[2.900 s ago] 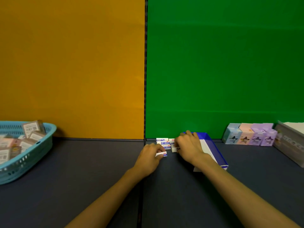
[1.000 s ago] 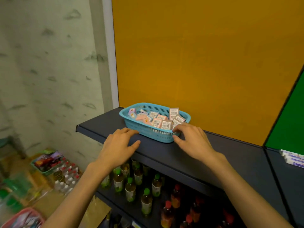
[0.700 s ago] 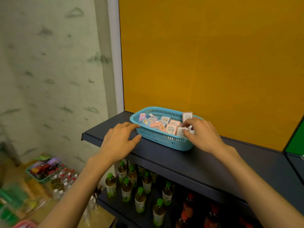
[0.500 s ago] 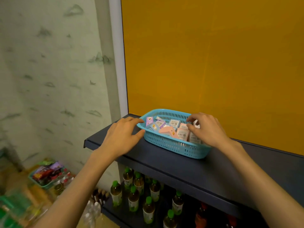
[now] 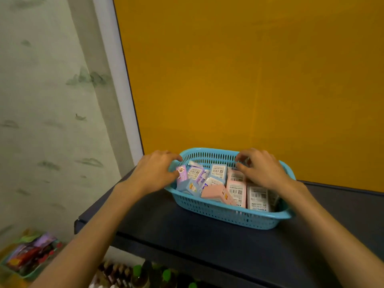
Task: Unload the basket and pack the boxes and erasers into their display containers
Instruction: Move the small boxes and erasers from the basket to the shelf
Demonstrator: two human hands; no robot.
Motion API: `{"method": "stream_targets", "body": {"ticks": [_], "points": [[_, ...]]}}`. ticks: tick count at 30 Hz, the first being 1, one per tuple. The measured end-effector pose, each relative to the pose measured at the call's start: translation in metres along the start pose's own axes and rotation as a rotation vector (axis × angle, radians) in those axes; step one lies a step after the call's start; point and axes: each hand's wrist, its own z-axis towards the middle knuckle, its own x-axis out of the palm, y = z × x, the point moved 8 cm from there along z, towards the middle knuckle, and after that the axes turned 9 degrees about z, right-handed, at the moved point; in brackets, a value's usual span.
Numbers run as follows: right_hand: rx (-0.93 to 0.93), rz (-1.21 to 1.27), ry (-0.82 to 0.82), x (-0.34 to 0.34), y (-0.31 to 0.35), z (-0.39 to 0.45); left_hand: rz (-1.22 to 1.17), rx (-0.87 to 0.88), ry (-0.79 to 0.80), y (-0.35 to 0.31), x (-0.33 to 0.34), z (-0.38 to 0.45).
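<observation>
Fingers of the left hand (image 5: pixel 154 173) curl over the left end of the blue basket (image 5: pixel 226 217), thumb beside a small purple box (image 5: pixel 181 172) at the rim; whether that grip pinches the box or only the rim cannot be told. Across the basket, the right hand (image 5: pixel 262 169) hangs over the far right corner with fingers bent, thumb and forefinger drawn close near the back rim; what they pinch, if anything, is hidden. Between the two grips lie the boxes: a white-labelled blue box (image 5: pixel 217 172) at the middle, a pink box (image 5: pixel 216 193) lying tilted toward the near wall, and tall pink boxes (image 5: pixel 236 189) with barcodes just under the right hand. The basket sits on a dark shelf (image 5: pixel 187 235), against an orange panel (image 5: pixel 249 80). Below the shelf, bottle caps (image 5: pixel 166 274) show green, and well off to the left a tray of packets (image 5: pixel 31 254) lies on the floor.
</observation>
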Motion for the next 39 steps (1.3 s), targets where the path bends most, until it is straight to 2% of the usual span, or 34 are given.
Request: {"method": "stream_targets", "body": {"ticks": [6,10,15,19,23,26,30,33,36,39], "points": [[0.037,-0.052,-0.005,0.0,-0.011,0.0,0.053,0.217,0.167,-0.008,0.029,0.034],[0.042,-0.057,-0.014,0.002,-0.01,-0.006,0.071,0.347,0.166,-0.015,0.045,0.046],[0.041,0.007,0.01,-0.002,0.0,-0.008,-0.036,0.332,0.086,-0.002,0.043,0.06],[0.041,0.355,0.122,-0.005,0.03,-0.012,-0.26,0.253,0.03,0.013,0.036,0.067],[0.089,0.602,0.344,0.009,0.059,-0.02,-0.62,0.162,0.056,0.022,0.036,0.073],[0.133,0.592,0.43,0.02,0.062,-0.024,-0.987,0.062,0.115,0.023,0.04,0.072],[0.156,0.513,0.549,0.032,0.065,-0.032,-1.196,-0.02,0.117,0.024,0.036,0.067],[0.199,0.48,0.589,0.037,0.062,-0.037,-1.378,-0.047,0.212,0.015,0.038,0.062],[0.224,0.424,0.552,0.034,0.057,-0.036,-1.632,-0.063,0.313,0.006,0.038,0.056],[0.296,0.328,0.376,0.014,0.048,-0.028,-1.842,-0.084,0.382,0.003,0.037,0.054]]}}
